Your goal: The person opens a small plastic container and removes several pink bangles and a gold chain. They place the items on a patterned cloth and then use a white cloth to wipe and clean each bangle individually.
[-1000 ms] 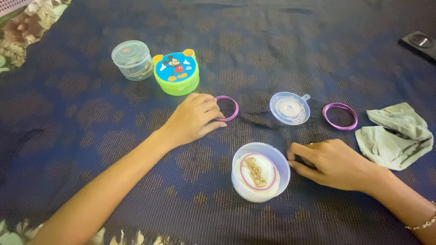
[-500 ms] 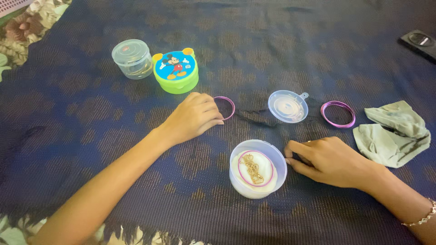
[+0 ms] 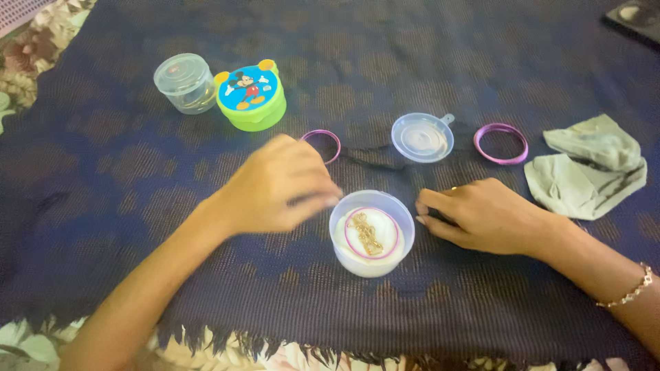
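We have our left hand [image 3: 278,185] raised a little above the dark patterned cloth [image 3: 103,178], fingers curled loosely together and blurred, so we cannot tell whether they pinch anything; nothing shows between them. Its fingertips point toward the small white round tub [image 3: 372,233], which sits just to their right and slightly nearer to us, almost touching them. Inside the tub we see white padding with a thin pink bangle [image 3: 372,232] lying flat around a gold chain [image 3: 367,233]; the chain's length runs roughly from far-left to near-right, within the ring. Our right hand [image 3: 481,214] rests on the cloth just beside the tub's right wall, fingers bent and close together, tips turned toward the tub and seemingly apart from it by a narrow gap; it appears to hold nothing, though its underside is hidden. So the tub lies between our two hands, with the left above its left rim and the right low at its other side; both are about equally near. Behind the left hand, a second pink bangle [image 3: 321,145] lies flat on the cloth, partly hidden by our knuckles. Further right lie the tub's clear lid [image 3: 422,137], another purple bangle [image 3: 501,143] and a crumpled pale green cloth [image 3: 584,175]. Well apart at far left stand a clear lidded jar [image 3: 183,82] and, touching it, a green box with a blue cartoon lid [image 3: 250,98].
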